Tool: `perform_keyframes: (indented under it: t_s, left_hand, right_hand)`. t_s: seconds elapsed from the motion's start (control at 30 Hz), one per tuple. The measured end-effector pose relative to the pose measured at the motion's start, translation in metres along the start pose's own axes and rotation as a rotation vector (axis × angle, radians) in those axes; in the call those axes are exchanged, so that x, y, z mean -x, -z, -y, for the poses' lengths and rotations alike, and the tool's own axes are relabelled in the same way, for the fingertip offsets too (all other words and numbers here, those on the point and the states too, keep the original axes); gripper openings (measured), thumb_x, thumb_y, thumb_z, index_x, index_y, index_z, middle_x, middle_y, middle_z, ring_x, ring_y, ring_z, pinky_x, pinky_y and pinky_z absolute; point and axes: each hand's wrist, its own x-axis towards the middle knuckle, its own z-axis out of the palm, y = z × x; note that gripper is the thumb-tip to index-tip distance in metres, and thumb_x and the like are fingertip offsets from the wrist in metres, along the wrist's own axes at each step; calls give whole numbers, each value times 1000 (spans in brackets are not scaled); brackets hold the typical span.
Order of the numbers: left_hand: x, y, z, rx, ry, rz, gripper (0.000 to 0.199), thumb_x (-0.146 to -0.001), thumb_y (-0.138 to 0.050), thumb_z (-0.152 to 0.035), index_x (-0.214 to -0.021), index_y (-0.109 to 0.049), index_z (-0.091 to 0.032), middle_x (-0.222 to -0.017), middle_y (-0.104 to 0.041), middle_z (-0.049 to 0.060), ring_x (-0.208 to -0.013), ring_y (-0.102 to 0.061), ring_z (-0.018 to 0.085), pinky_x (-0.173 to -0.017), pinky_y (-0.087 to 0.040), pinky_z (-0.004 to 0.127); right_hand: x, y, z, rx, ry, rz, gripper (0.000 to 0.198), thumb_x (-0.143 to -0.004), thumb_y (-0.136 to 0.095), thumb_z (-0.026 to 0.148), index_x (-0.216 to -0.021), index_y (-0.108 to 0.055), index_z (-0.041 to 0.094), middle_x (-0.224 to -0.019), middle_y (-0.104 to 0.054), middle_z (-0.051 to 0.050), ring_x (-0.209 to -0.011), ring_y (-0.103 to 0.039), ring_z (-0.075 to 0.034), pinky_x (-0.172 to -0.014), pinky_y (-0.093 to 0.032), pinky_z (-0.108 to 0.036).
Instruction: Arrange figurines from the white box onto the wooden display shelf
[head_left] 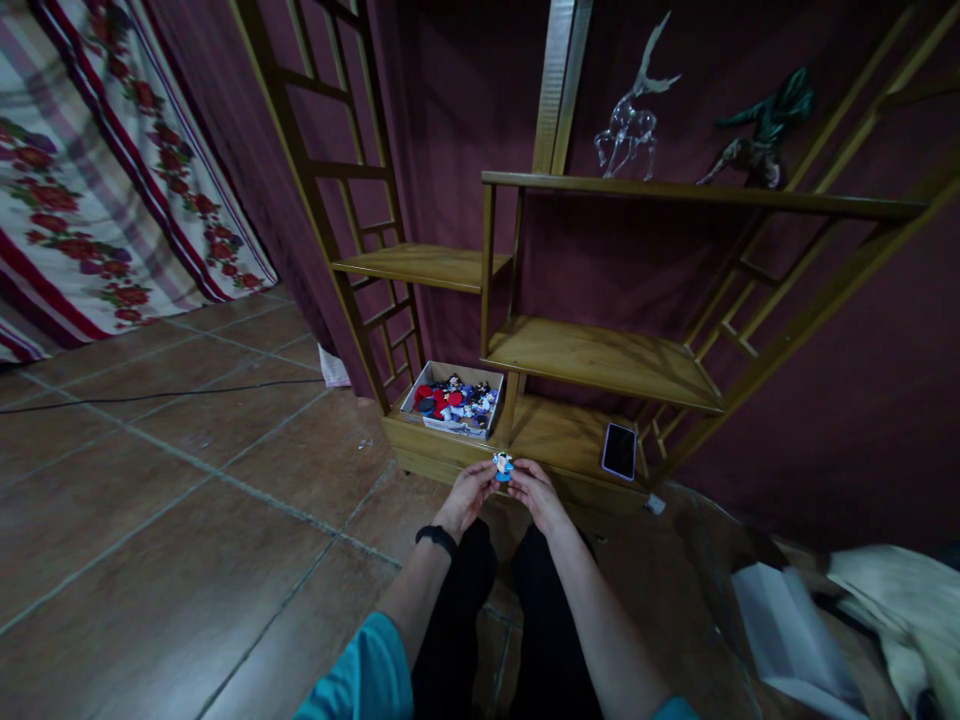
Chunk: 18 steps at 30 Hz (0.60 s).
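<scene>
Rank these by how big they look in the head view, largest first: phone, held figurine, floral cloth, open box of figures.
1. Floral cloth
2. Open box of figures
3. Phone
4. Held figurine

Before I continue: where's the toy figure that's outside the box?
In the head view, the toy figure is below centre, slightly right, held between the left hand and right hand, nearer than the box.

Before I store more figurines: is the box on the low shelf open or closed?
Open: no lid covers the box, and figurines show inside.
</scene>
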Motion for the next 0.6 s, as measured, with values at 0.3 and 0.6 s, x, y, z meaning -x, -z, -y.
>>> perform_keyframes:
  t_s: [0.3,0.6]
  left_hand:
    - [2,0,0,-75,30,178,36,-59,-75,-14,-94,-67,-11,-86,-67,9,-70,-60,11,-67,-44,21]
    - [1,1,-2,-78,84,182,28,-62,-73,-14,-89,-67,-11,-80,-66,7,-66,-59,10,-66,-43,21]
  right_hand:
    - [1,-2,0,-22,2,15,42,-54,-73,24,-93,-60,23,-72,-61,2,-60,-57,-10,-63,-48,-25]
    - [-7,1,-6,-12,-53,12,34,-58,-71,30,-90,-62,20,-69,-65,-1,-59,-59,-11,-61,-49,-25]
